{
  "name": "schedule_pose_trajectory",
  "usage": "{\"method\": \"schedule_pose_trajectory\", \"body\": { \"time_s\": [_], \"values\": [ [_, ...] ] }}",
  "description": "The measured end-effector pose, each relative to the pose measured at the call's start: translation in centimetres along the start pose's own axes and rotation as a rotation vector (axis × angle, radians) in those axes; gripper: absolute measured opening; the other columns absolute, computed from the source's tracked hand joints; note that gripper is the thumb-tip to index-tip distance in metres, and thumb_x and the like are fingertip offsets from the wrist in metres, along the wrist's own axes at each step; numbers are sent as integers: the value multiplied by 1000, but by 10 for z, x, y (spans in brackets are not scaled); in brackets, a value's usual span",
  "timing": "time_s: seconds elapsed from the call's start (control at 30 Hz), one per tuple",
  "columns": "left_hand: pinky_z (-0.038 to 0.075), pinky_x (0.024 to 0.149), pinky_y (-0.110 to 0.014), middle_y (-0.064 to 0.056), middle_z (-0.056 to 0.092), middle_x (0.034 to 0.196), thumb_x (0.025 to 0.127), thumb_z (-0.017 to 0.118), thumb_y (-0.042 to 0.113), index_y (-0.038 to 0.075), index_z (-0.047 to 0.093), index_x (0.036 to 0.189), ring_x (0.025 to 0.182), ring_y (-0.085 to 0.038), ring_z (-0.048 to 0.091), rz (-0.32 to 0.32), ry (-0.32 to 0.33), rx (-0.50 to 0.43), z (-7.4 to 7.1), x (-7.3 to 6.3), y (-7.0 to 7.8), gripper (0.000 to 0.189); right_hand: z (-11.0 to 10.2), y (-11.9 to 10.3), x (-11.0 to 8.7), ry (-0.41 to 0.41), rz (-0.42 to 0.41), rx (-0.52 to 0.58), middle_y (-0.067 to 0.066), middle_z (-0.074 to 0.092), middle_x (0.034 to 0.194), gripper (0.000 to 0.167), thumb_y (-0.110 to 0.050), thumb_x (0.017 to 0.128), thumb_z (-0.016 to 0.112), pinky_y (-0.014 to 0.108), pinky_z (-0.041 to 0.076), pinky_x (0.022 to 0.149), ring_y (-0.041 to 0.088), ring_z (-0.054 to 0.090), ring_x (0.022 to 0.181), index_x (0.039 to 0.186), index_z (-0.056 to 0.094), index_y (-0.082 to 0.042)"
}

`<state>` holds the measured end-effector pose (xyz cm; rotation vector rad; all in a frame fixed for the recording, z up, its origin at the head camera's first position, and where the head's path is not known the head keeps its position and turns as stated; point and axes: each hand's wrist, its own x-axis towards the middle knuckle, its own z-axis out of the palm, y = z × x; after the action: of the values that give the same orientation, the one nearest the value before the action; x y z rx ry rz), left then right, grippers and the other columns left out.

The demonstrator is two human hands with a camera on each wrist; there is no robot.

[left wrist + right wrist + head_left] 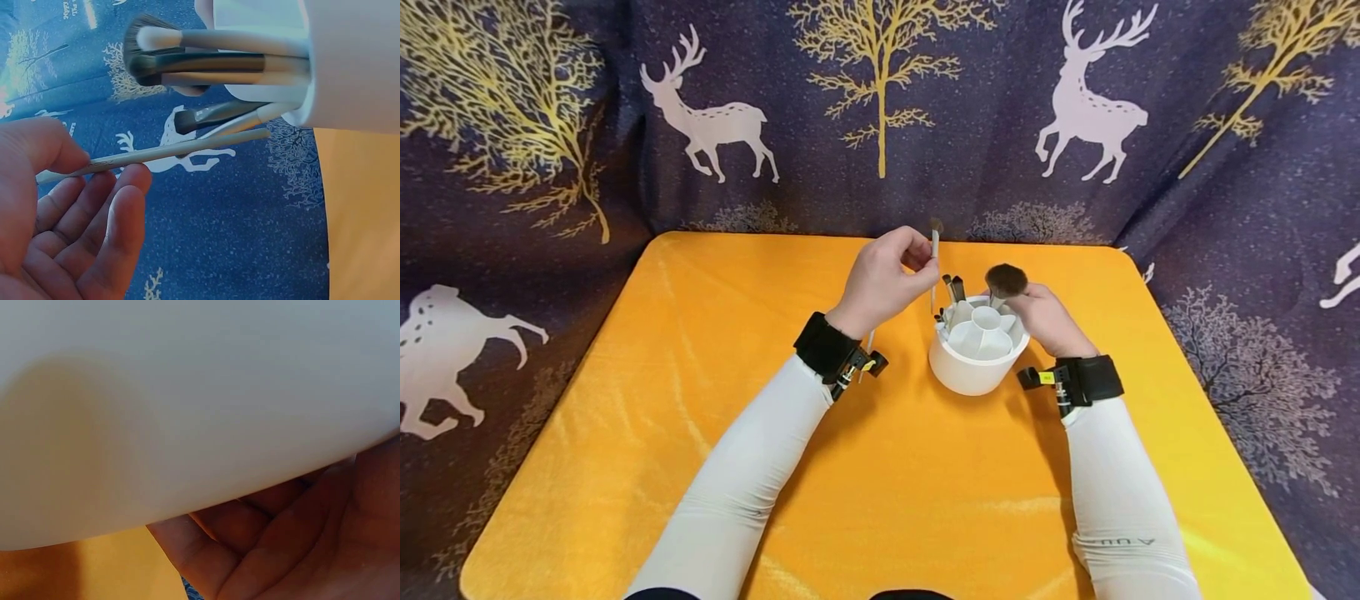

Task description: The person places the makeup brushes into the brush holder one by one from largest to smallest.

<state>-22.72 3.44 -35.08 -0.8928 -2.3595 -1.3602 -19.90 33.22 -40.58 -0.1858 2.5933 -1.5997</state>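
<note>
My left hand (883,271) pinches a thin makeup brush (936,243) between thumb and fingertips, just left of a white round brush holder (967,375). Seen from the left wrist, the brush handle (200,144) is pale and slim, its bare end pointing toward the holder. Fingers of my right hand (1051,321) curve against the holder's far right side, partly hidden behind it. The holder wall (219,425) fills most of the right wrist view. A big fluffy brush (1006,281) and several smaller dark-tipped brushes (958,288) stand in the holder's compartments.
An orange cloth (910,483) covers the table. Beside the left wrist, a thin pale stick (871,340) shows partly. A dark curtain (820,183) with white deer and golden trees hangs along the table's back and sides.
</note>
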Motion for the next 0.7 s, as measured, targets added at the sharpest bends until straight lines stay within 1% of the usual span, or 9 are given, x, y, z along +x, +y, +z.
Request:
{"method": "schedule_pose_trajectory", "body": {
  "time_s": [0.13,0.23,0.37,0.5,0.7],
  "values": [
    [55,81,-31,-3,73,97,101,76,11,7,73,107,88,-15,69,38,10,3,1,2,3,8,0,0,0,5,-2,6,14,76,126,46,-28,117,52,22,54,96,13,67,110,138,73,8],
    [55,81,-30,-3,73,97,100,76,11,7,73,107,88,-15,70,50,5,1,4,3,5,8,-1,1,0,9,11,-5,13,76,124,47,-29,117,52,23,54,96,16,67,110,137,73,7],
    [54,80,-30,-4,74,97,101,75,11,6,73,107,88,-15,71,57,-3,-8,7,4,7,8,-2,0,-1,14,21,-36,14,75,122,48,-32,118,51,24,52,97,19,66,109,136,74,7],
    [54,79,-29,-4,75,98,102,74,10,6,73,109,88,-16,71,56,-16,-13,11,4,9,9,-2,0,-2,10,31,-38,16,75,124,50,-34,118,50,25,52,98,19,65,111,137,74,5],
    [54,79,-28,-4,76,98,102,75,10,5,73,110,88,-16,71,69,-32,-7,14,3,9,10,-1,-1,-1,12,24,-29,12,76,121,49,-32,118,51,25,52,96,17,65,109,137,74,6]
  ]
}}
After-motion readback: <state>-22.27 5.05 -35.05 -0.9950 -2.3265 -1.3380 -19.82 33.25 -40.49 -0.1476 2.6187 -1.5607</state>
